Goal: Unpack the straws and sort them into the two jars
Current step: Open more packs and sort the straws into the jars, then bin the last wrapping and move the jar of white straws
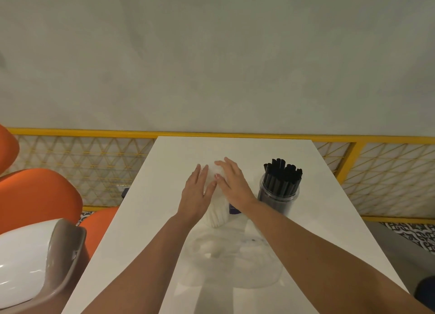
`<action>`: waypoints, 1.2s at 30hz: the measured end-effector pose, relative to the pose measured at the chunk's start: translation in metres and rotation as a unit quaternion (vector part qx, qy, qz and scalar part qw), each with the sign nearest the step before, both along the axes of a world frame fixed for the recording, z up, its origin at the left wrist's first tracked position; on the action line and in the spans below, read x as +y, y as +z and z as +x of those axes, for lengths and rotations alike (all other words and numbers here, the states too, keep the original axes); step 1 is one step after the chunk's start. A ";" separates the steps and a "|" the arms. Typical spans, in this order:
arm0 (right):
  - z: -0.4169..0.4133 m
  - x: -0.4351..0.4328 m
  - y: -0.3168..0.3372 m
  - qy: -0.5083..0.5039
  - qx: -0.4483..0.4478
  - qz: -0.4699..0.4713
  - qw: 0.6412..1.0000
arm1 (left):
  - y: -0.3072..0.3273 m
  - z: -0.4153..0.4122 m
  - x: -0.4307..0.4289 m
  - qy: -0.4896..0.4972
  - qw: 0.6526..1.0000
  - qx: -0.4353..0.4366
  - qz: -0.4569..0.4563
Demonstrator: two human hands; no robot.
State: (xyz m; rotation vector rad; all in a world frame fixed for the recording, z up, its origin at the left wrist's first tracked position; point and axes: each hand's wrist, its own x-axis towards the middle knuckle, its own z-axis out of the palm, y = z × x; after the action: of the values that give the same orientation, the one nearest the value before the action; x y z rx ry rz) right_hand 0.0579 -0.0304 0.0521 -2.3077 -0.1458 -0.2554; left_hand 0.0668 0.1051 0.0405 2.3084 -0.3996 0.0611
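Lying nearer than the clear jar (277, 197) of upright black straws (282, 172), and to its left, a crumpled clear wrapper (235, 257) spreads over the white table (146, 219). Just left of that jar stands a bundle of white straws (216, 216). A purple label (233, 209) shows beside it, but whether a second jar holds it is hard to tell. The left hand (195, 192) and right hand (234, 184) flank the bundle's top, fingers straight against it. The straw tips wash out against the table.

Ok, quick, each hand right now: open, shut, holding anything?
Left hand: open, straight fingers against the white straws.
Right hand: open, fingers laid flat over the same straws.
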 end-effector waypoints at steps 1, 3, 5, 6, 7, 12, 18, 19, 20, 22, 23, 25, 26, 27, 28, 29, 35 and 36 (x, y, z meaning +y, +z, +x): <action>-0.001 0.000 0.005 -0.008 -0.021 0.014 1.000 | 0.000 0.000 0.001 0.003 1.000 -0.001 -0.009; -0.007 -0.005 0.009 -0.026 -0.078 0.035 0.996 | -0.002 -0.008 0.003 0.031 0.998 -0.016 -0.050; -0.013 -0.011 0.006 -0.049 -0.121 0.040 0.991 | -0.008 -0.018 0.005 0.087 0.990 -0.048 -0.103; -0.018 -0.015 0.001 -0.064 -0.127 0.039 0.989 | -0.014 -0.024 0.006 0.119 0.984 -0.066 -0.118; -0.023 -0.018 -0.007 -0.074 -0.121 0.037 0.989 | -0.022 -0.030 0.008 0.151 0.978 -0.076 -0.123; -0.052 -0.030 -0.052 -0.001 0.066 -0.017 0.998 | -0.069 -0.061 0.013 0.164 0.985 -0.002 -0.053; -0.083 -0.040 -0.089 0.154 0.331 -0.292 0.884 | -0.106 -0.089 0.016 0.015 0.961 0.113 0.254; -0.085 -0.040 -0.092 0.154 0.326 -0.327 0.873 | -0.108 -0.092 0.016 0.002 0.954 0.126 0.273; -0.087 -0.039 -0.095 0.146 0.317 -0.348 0.870 | -0.110 -0.094 0.016 -0.008 0.949 0.137 0.284; -0.086 -0.038 -0.098 0.111 0.296 -0.340 0.886 | -0.112 -0.098 0.016 -0.024 0.943 0.151 0.295; -0.086 -0.037 -0.099 0.093 0.290 -0.325 0.896 | -0.112 -0.099 0.015 -0.031 0.941 0.153 0.300; -0.084 -0.036 -0.101 0.056 0.287 -0.284 0.913 | -0.111 -0.101 0.014 -0.041 0.942 0.141 0.302; -0.083 -0.034 -0.102 0.029 0.286 -0.242 0.927 | -0.108 -0.102 0.013 -0.046 0.944 0.132 0.300; -0.081 -0.032 -0.101 -0.006 0.283 -0.182 0.942 | -0.106 -0.104 0.012 -0.050 0.944 0.125 0.300; -0.078 -0.028 -0.099 -0.044 0.280 -0.103 0.954 | -0.105 -0.104 0.013 -0.052 0.945 0.123 0.298; -0.075 -0.023 -0.095 -0.076 0.278 -0.015 0.957 | -0.104 -0.103 0.013 -0.051 0.946 0.130 0.292; -0.053 0.041 -0.067 -0.094 0.268 0.334 0.899 | -0.090 -0.090 0.032 0.073 0.978 0.193 -0.023; -0.051 0.054 -0.067 -0.081 0.248 0.337 0.905 | -0.089 -0.085 0.041 0.114 0.967 0.206 -0.100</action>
State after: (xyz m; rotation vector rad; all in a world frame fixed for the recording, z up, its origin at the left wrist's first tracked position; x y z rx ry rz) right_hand 0.0072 0.0240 -0.0145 -1.6215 0.3462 0.1873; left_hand -0.0185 0.1460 -0.0487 2.0861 0.0820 -0.2505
